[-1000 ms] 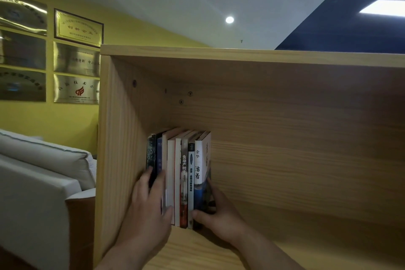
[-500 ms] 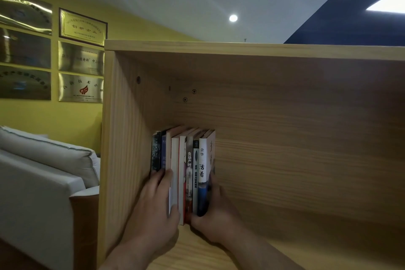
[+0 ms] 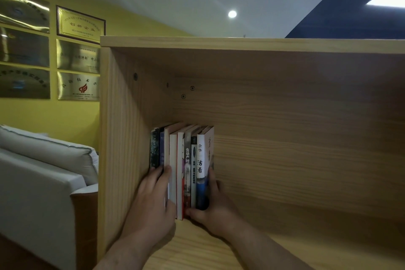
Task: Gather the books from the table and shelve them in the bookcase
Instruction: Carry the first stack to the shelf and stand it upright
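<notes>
Shows books [image 3: 186,171] upright in a row against the left wall of the bookcase [image 3: 285,138], left hand [image 3: 153,199] flat-fingered on the leftmost spines, right hand [image 3: 215,210] clasping the row's right end; reads as nearly done, squaring up probably remaining, table not in view.

Books [image 3: 182,160] upright in row on shelf inside bookcase [image 3: 122,138], at left end, leftmost against side wall. Left hand [image 3: 153,199] before row, fingers on left spines. Right hand [image 3: 214,206] wrapped round right end of row. Sofa [image 3: 43,171] left of bookcase; plaques [image 3: 81,22] on wall behind sofa.
</notes>
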### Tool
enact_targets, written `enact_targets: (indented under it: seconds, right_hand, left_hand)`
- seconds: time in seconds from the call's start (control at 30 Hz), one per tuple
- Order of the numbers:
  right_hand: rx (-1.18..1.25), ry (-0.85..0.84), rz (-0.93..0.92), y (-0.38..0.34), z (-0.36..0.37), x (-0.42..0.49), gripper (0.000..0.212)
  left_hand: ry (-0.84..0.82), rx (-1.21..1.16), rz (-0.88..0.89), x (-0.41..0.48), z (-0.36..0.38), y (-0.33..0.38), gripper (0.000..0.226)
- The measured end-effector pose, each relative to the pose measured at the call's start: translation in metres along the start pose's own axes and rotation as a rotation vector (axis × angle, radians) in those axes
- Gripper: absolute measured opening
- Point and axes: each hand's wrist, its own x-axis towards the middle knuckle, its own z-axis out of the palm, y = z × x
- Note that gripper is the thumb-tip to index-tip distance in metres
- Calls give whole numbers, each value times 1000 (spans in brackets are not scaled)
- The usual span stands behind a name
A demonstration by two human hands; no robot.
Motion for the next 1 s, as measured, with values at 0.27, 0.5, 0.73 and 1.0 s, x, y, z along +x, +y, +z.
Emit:
enact_targets:
  seconds: [0.27, 0.5, 0.73, 1.0]
  right_hand:
    - [10, -68, 4, -12, -15, -31, 106]
    - [-256, -100, -1, -11, -25, -76, 58]
    - [-346, -55, -15, -16, -32, -129, 42]
    - [-386, 127, -302, -7, -11, -213, 32]
  left_hand:
    - [-140, -54, -62, -11, -13, 3, 90]
    - [-214, -3, -123, -58, -31, 2, 51]
    - [-278, 3, 6, -105, -50, 2, 16]
    - [-228, -46, 37, -158, -59, 6, 30]
